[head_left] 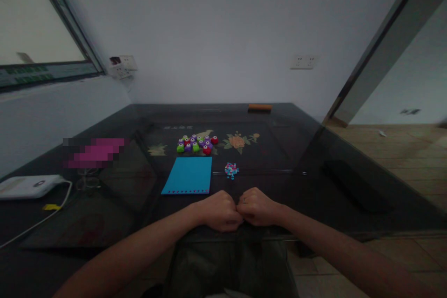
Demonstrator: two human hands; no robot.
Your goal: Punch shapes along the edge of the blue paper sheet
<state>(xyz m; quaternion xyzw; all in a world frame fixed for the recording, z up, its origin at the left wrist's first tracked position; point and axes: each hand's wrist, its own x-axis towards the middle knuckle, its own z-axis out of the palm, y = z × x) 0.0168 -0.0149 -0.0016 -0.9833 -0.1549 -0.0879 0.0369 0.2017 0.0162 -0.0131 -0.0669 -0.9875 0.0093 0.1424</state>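
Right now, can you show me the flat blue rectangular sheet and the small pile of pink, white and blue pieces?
Flat blue rectangular sheet point(190, 174): head view, middle of its top face.
Small pile of pink, white and blue pieces point(231, 169): head view, the heap's middle.

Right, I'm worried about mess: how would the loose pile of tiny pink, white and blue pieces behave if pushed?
The pile would probably scatter, as stray pieces lie apart at its edge. Each is likely light, being so tiny. They may also slide easily, since the dark tabletop looks glossy.
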